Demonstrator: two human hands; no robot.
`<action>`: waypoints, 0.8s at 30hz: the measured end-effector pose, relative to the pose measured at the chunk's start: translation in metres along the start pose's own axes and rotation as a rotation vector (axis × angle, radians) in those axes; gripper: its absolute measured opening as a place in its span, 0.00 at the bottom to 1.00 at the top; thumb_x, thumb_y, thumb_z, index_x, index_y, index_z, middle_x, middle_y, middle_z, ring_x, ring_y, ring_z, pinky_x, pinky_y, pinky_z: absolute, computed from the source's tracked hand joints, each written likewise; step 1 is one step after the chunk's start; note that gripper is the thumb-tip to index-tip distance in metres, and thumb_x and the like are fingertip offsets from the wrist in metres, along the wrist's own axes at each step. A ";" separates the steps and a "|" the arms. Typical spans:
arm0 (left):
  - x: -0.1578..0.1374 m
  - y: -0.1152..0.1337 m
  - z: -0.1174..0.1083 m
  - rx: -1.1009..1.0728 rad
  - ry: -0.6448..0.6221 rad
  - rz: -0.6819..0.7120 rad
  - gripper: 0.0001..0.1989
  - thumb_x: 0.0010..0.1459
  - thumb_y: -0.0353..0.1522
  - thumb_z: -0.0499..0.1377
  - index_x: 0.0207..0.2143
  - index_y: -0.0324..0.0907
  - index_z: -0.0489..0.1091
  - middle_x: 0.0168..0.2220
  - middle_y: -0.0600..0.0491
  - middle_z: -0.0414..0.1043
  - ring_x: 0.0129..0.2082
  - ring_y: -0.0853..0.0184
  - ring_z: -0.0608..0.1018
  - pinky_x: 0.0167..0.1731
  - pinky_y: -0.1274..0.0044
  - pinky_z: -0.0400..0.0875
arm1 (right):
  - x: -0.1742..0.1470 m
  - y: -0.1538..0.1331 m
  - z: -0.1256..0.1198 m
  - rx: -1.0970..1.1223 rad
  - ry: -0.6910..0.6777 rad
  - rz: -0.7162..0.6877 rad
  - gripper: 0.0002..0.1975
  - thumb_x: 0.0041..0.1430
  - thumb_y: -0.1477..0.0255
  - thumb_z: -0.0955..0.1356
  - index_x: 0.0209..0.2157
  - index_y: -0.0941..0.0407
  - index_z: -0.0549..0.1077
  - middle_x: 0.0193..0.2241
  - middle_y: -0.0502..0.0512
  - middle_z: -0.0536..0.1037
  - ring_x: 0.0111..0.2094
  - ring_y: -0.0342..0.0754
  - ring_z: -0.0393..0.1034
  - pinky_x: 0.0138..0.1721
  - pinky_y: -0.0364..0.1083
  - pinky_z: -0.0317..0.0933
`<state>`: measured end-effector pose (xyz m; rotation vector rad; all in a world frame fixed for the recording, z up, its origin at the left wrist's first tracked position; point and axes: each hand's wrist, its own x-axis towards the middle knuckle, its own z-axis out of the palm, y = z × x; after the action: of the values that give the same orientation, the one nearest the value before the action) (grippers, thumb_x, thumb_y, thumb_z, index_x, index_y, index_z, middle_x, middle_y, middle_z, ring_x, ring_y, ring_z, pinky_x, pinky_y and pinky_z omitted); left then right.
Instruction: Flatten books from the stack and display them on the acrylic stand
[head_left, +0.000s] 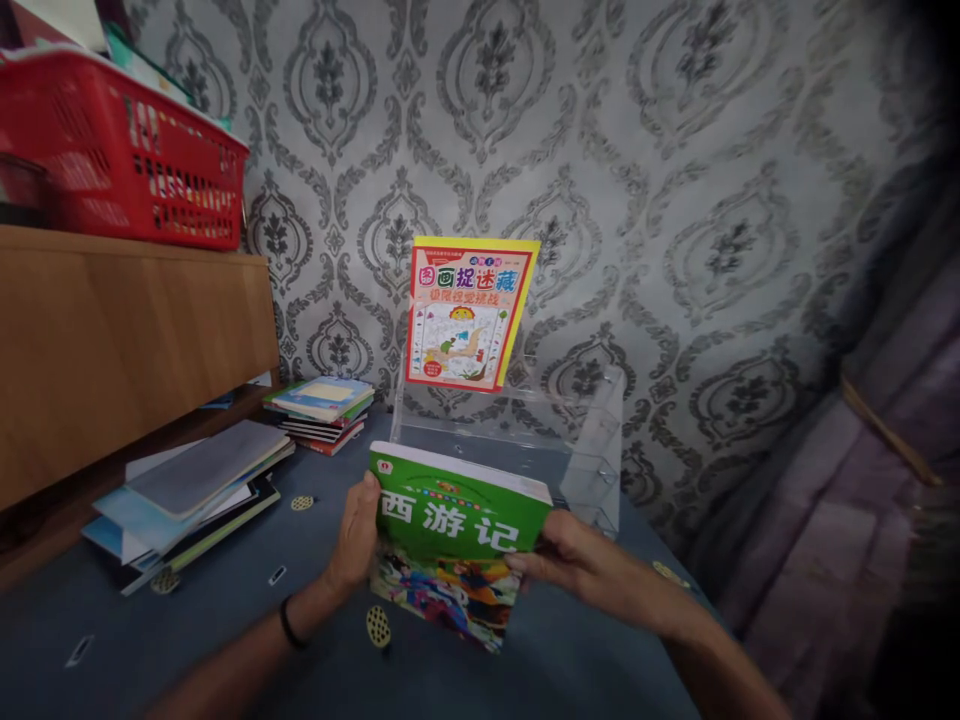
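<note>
One green book [457,535] is held above the worktop [225,620], just at 6 o'clock of the clear stand [592,450]. The left hand [358,545] is clasped on its left edge, the right hand [577,562] on its right edge. It is judged light, fairly stiff, with a glossy, slippery cover; opposite edges are the advised grip. One red-framed book [466,315] is propped in the stand. Two book stacks [324,410] [191,495] lie at 10 o'clock.

Grey wall [675,150] with leaf pattern. Brown wood cabinet [112,340] at left. Purple curtain [862,480] at right. Dark blue table [225,620]. Light dim.
</note>
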<state>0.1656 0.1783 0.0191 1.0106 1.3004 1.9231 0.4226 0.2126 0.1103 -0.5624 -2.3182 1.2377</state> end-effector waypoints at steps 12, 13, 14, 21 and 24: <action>-0.008 0.007 0.002 0.076 -0.011 0.039 0.38 0.54 0.66 0.50 0.28 0.41 0.73 0.29 0.51 0.73 0.32 0.63 0.72 0.36 0.71 0.70 | 0.002 -0.001 -0.001 0.058 -0.104 0.019 0.14 0.62 0.58 0.72 0.44 0.50 0.82 0.31 0.53 0.82 0.36 0.51 0.78 0.40 0.51 0.76; -0.008 0.007 0.002 0.080 -0.007 0.043 0.37 0.55 0.66 0.50 0.28 0.41 0.73 0.29 0.51 0.73 0.32 0.63 0.72 0.37 0.71 0.70 | 0.003 -0.001 -0.001 0.054 -0.115 0.029 0.14 0.62 0.58 0.72 0.44 0.50 0.82 0.31 0.53 0.82 0.36 0.51 0.78 0.39 0.50 0.76; -0.008 0.008 0.002 0.086 -0.008 0.051 0.37 0.55 0.66 0.50 0.27 0.41 0.73 0.29 0.51 0.73 0.32 0.63 0.72 0.37 0.71 0.70 | 0.003 0.000 -0.001 0.045 -0.125 0.039 0.14 0.62 0.58 0.72 0.44 0.50 0.82 0.32 0.53 0.82 0.37 0.51 0.78 0.39 0.49 0.76; -0.009 0.010 0.000 0.056 -0.105 0.079 0.36 0.58 0.65 0.48 0.24 0.43 0.69 0.26 0.52 0.71 0.31 0.64 0.70 0.37 0.72 0.70 | 0.000 0.010 -0.004 0.008 -0.120 0.053 0.14 0.62 0.59 0.72 0.44 0.51 0.82 0.35 0.55 0.81 0.35 0.51 0.76 0.38 0.49 0.76; -0.010 0.008 -0.002 0.076 -0.048 0.074 0.36 0.57 0.65 0.49 0.27 0.42 0.71 0.28 0.52 0.71 0.32 0.64 0.70 0.40 0.71 0.70 | -0.002 0.017 -0.003 0.016 -0.103 0.078 0.15 0.61 0.57 0.72 0.41 0.52 0.82 0.32 0.54 0.80 0.30 0.48 0.74 0.29 0.44 0.75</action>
<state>0.1688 0.1672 0.0233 1.1506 1.3353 1.9046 0.4282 0.2226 0.0975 -0.6022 -2.3893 1.3498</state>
